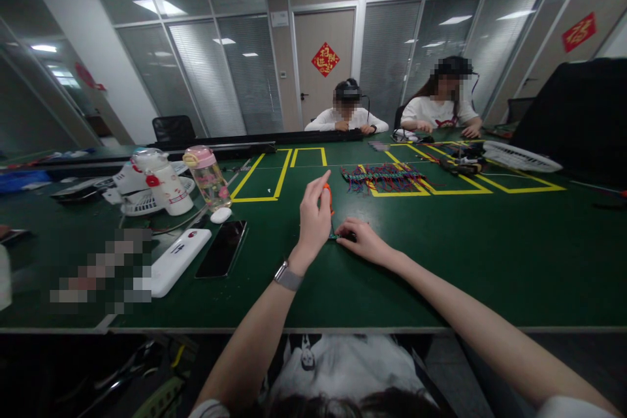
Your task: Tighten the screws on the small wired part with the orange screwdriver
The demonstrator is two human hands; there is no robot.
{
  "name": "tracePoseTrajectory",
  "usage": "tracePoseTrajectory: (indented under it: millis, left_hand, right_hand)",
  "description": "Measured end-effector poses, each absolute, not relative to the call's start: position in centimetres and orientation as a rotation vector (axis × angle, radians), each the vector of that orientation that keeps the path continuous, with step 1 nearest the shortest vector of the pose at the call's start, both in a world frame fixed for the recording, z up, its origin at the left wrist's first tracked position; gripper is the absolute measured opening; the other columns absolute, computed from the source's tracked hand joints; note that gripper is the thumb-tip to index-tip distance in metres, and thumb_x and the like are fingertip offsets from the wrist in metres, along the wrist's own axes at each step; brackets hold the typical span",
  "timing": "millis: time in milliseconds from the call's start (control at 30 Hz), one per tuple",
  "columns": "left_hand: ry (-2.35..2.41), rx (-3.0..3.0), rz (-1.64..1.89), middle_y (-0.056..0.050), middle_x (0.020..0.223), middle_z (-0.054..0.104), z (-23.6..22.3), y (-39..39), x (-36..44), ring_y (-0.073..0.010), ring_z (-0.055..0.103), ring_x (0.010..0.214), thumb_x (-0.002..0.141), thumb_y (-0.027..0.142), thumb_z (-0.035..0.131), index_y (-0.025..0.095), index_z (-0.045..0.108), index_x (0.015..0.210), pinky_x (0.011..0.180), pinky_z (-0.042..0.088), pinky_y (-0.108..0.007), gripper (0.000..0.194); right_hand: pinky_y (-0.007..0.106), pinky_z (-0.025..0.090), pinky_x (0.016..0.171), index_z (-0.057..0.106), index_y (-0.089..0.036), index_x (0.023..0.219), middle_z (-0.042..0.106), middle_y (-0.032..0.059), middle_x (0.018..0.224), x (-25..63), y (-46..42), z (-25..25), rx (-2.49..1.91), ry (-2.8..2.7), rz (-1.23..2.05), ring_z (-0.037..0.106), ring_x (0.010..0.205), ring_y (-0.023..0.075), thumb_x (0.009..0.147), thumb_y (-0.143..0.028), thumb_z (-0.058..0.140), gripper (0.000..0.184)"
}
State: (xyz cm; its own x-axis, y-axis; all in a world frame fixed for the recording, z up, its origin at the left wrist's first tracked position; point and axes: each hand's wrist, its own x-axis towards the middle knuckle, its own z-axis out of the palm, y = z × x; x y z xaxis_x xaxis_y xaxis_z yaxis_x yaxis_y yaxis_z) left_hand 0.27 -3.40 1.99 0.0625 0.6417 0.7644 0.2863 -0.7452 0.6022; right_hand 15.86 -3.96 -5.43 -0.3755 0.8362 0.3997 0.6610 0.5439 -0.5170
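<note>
My left hand [316, 212] is closed round a screwdriver with an orange handle [329, 198], mostly hidden behind the fingers. It stands nearly upright, and its thin shaft points down at a small green circuit board [332, 236] on the table. The fingertips of my right hand [361, 239] are closed on the right end of that board, so only a sliver of it shows. Beyond my hands lies a row of circuit boards with red and blue wires [385, 177], bunched together.
A green table [441, 281] carries yellow tape outlines. At left are a black phone [221, 249], a white power bank [177, 261], a pink-lidded bottle [208, 176], a white jug [166, 183] and a white fan [130, 186]. Two people sit across, near a white racket-like object [522, 157].
</note>
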Motion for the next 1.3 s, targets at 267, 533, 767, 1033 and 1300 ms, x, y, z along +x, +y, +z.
tracePoseTrajectory:
  millis: [267,533,767,1033,1300]
  left_hand:
    - [1.116,2.089,1.821,-0.007,0.107,0.053,2.16,-3.55,0.17,-0.0179,0.055,0.097,0.091,0.030,0.052,0.024,0.065,0.112,0.088,0.045,-0.033,0.025]
    - [1.043,2.115,1.820,-0.007,0.103,0.058,2.16,-3.42,0.18,-0.0184,0.057,0.097,0.090,0.029,0.054,0.021,0.065,0.110,0.089,0.046,-0.034,0.025]
    - [0.962,2.160,1.699,-0.004,0.093,0.058,2.16,-3.22,0.11,-0.0156,0.058,0.085,0.087,0.028,0.058,0.022,0.064,0.113,0.081,0.048,-0.030,0.027]
    - [0.900,2.149,1.636,-0.004,0.095,0.057,2.12,-3.20,0.10,-0.0153,0.058,0.087,0.086,0.028,0.060,0.022,0.065,0.102,0.079,0.049,-0.028,0.018]
    - [0.666,1.894,1.458,-0.002,0.089,0.062,1.61,-3.03,0.52,-0.0125,0.063,0.077,0.095,0.032,0.040,0.020,0.054,0.110,0.073,0.051,-0.026,0.023]
  right_hand:
    - [0.030,0.045,0.072,0.065,-0.016,0.086,0.060,0.0041,0.083,15.86,-4.00,-5.42,-1.204,-2.150,0.348,0.056,0.078,0.0175,0.080,-0.014,0.063,0.008]
    - [0.030,0.045,0.072,0.065,-0.017,0.086,0.060,0.0040,0.083,15.90,-3.87,-5.55,-1.198,-2.152,0.346,0.056,0.078,0.0173,0.080,-0.015,0.062,0.007]
    - [0.030,0.045,0.073,0.065,-0.016,0.086,0.060,0.0043,0.083,15.81,-4.03,-5.39,-1.204,-2.154,0.346,0.056,0.079,0.0175,0.080,-0.014,0.062,0.007]
    - [0.031,0.045,0.072,0.065,-0.016,0.086,0.060,0.0045,0.083,15.75,-4.19,-5.13,-1.222,-2.149,0.354,0.056,0.078,0.0184,0.080,-0.015,0.061,0.007]
    - [0.031,0.046,0.073,0.064,-0.016,0.085,0.060,0.0047,0.082,15.73,-4.22,-5.06,-1.212,-2.169,0.347,0.056,0.079,0.0187,0.081,-0.015,0.060,0.006]
